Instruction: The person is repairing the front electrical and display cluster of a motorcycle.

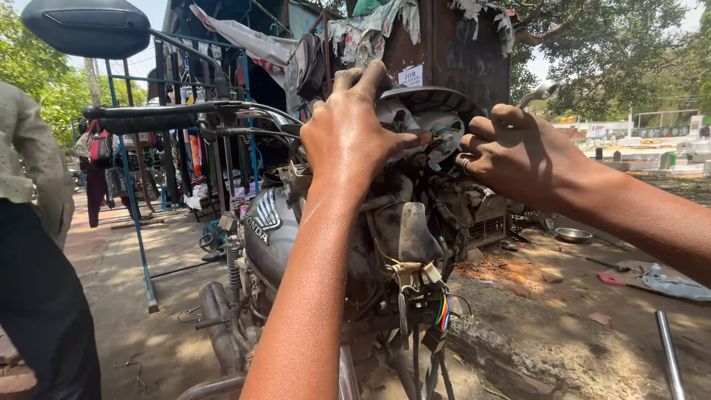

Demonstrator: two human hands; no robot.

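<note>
Two hands are raised at the exposed headlight housing (426, 122) of a motorcycle (296, 244) parked outdoors on cracked, dusty pavement (563, 326). The left hand (352, 133) is spread over the housing's top edge, fingers curled onto it. The right hand (518, 152) is closed, pinching something among the wires; what exactly cannot be told. A metal bowl (572, 235) is seen on the ground behind, and trees (615, 52) shade the yard. Another person (33, 244) stands at the left.
</note>
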